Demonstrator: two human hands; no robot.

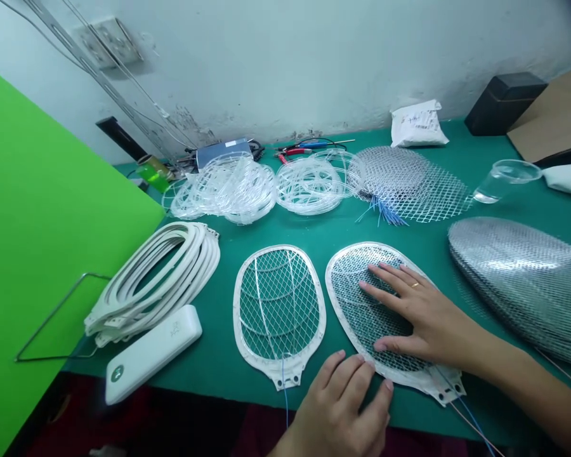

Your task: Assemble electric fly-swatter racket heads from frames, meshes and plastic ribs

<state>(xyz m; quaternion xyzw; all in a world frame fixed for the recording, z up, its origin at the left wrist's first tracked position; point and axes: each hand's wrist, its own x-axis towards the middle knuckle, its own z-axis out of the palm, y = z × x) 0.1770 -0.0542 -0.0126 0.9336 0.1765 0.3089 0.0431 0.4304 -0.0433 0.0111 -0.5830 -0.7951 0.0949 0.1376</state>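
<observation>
My right hand [416, 311] lies with spread fingers on the metal mesh of an oval fly-swatter head [337, 298] that has a white plastic rim. My left hand [345, 403] is at the lower left of that rim, fingers bent and thumb apart; its fingertips are at or touching the edge, and nothing shows in its grasp. To the left sits a second fly-swatter head [236, 311], with diamond mesh, pale crossing ribs and a blue wire [285, 400] at its neck. Another blue wire [476, 422] trails from the neck of the right swatter head.
White swatter frames [190, 254] are stacked left, beside a white power bank [155, 352] and green panel [42, 241]. Clear plastic rings [233, 190], blue wires [387, 211] and pliers [297, 151] lie behind. A mesh stack [518, 273] and clear cup [502, 181] are right.
</observation>
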